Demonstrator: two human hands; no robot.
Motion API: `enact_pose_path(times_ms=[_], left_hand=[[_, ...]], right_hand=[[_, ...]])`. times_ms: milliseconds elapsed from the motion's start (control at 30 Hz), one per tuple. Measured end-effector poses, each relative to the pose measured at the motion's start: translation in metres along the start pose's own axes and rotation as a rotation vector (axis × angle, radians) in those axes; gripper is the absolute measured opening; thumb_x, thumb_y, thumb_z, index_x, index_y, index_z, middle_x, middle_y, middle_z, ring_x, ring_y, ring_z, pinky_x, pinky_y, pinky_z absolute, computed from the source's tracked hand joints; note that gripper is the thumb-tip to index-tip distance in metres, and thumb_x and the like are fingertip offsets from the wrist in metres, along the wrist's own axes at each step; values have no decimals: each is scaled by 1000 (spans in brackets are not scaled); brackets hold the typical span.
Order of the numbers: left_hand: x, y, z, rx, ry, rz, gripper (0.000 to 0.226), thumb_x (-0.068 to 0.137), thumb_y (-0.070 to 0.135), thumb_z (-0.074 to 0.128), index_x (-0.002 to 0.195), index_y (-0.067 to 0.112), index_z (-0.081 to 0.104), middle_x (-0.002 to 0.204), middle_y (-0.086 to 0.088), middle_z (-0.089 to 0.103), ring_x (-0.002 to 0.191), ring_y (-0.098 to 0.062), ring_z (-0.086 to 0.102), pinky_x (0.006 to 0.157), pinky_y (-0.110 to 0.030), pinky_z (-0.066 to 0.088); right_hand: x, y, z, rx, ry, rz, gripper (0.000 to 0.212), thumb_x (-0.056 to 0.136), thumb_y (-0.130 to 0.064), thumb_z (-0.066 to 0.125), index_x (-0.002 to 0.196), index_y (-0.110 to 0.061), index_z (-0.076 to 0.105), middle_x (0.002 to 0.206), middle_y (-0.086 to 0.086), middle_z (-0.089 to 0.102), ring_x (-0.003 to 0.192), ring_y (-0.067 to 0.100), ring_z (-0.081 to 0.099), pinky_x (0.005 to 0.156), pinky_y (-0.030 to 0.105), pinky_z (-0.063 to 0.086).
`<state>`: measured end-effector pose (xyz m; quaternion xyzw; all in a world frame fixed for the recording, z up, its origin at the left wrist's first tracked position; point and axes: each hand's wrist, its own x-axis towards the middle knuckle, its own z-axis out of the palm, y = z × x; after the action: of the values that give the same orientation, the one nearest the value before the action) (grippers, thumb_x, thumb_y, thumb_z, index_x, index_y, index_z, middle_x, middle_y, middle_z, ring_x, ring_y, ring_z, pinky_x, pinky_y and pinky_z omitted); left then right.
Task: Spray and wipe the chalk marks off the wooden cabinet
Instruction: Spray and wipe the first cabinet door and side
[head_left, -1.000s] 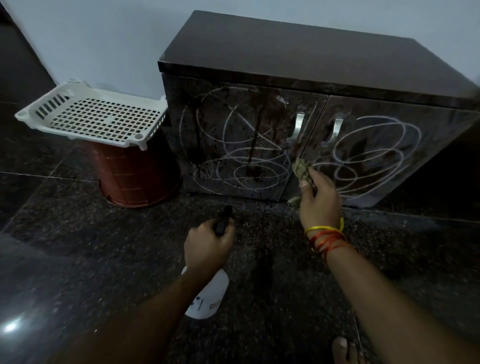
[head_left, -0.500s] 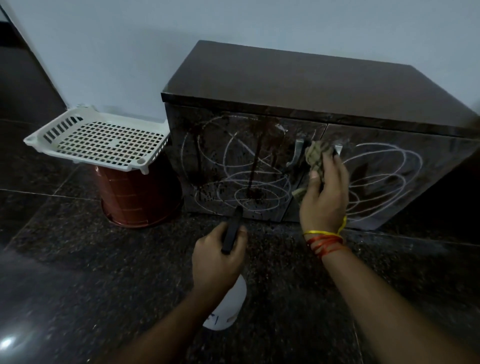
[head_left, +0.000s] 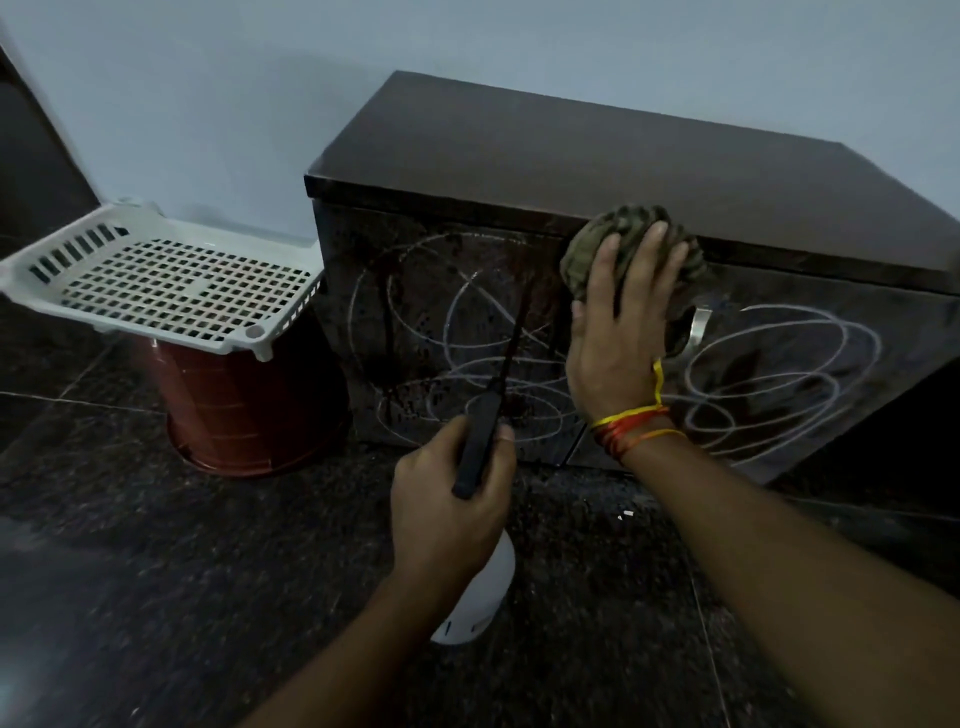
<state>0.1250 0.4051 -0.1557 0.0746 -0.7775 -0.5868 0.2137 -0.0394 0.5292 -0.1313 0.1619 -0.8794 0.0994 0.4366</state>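
Note:
A low dark wooden cabinet (head_left: 597, 166) stands against the wall, both doors scribbled with white chalk loops (head_left: 779, 374). The left door (head_left: 441, 322) is wet, with dark drips running down. My right hand (head_left: 618, 332) presses a bunched green cloth (head_left: 628, 234) flat against the top of the doors, near the middle seam, covering the left handle. The right handle (head_left: 698, 325) shows beside it. My left hand (head_left: 447, 499) grips a white spray bottle (head_left: 478, 603) by its black head (head_left: 480, 441), held low in front of the left door.
A white perforated plastic tray (head_left: 156, 280) rests on an upturned reddish-brown bucket (head_left: 244, 410) just left of the cabinet. The floor (head_left: 156, 597) is dark polished speckled stone. A pale wall runs behind everything.
My right hand has carried the cloth up from the lower seam of the doors to their top edge and spread flat on it. The left hand and bottle kept their place; the view came closer.

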Motion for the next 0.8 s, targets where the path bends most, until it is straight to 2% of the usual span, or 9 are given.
enact_pose_path(times_ms=[100,200,267,367,467,533,600,733,800], left_hand=[[3,-3,4,12,-5,-4,34,85,56,47,71,27,55,53,2,44,44,-19,34,46,-36,30],[5,-5,6,8,27,-14,31,85,55,47,78,27,58,55,-4,45,49,-24,40,47,-38,32],[8,-4,6,8,42,-8,25,85,55,47,79,33,56,57,-6,48,50,-25,43,47,-40,34],[12,-4,2,-1,92,9,28,85,58,47,77,33,57,57,-7,50,49,-25,45,48,-43,37],[12,-6,-1,-3,102,14,20,84,59,47,76,43,55,59,-10,51,50,-27,45,47,-44,36],[9,-7,-2,2,94,7,20,83,59,47,77,42,55,59,-10,50,50,-27,44,47,-44,36],[8,-7,-3,-1,78,-2,23,83,59,47,79,39,56,59,-9,50,50,-26,44,47,-41,36],[7,-6,-11,-2,67,40,32,84,59,46,80,30,59,64,-5,52,49,-23,43,44,-24,31],[6,-5,-16,-10,82,46,33,85,58,47,81,28,59,68,-5,53,50,-23,43,45,-24,32]], right_hand=[[-1,6,4,-126,9,-121,60,93,-14,55,145,-4,26,147,32,30,133,56,26,112,55,18],[-2,19,1,-171,7,-237,65,89,-11,60,146,-10,29,149,25,31,136,50,26,112,55,19],[-1,21,-1,-203,13,-281,66,88,-12,61,146,-13,29,150,22,31,137,48,26,113,53,15],[4,10,2,-244,27,-337,66,88,-13,60,147,-15,30,150,19,33,137,46,28,113,52,15],[9,-2,9,-243,26,-468,67,87,-10,54,148,-18,26,153,12,31,139,41,28,116,48,14],[12,-1,9,-247,15,-542,69,87,-5,50,149,-20,23,155,8,29,141,37,26,117,45,10],[13,10,5,-285,17,-549,72,86,-3,48,150,-22,20,156,6,27,142,33,24,117,44,8],[8,30,-2,-361,33,-451,70,87,-9,51,149,-23,23,155,8,27,141,35,24,116,47,9],[11,22,-1,-350,43,-453,69,86,-9,53,148,-22,27,154,9,30,140,38,28,115,50,12]])
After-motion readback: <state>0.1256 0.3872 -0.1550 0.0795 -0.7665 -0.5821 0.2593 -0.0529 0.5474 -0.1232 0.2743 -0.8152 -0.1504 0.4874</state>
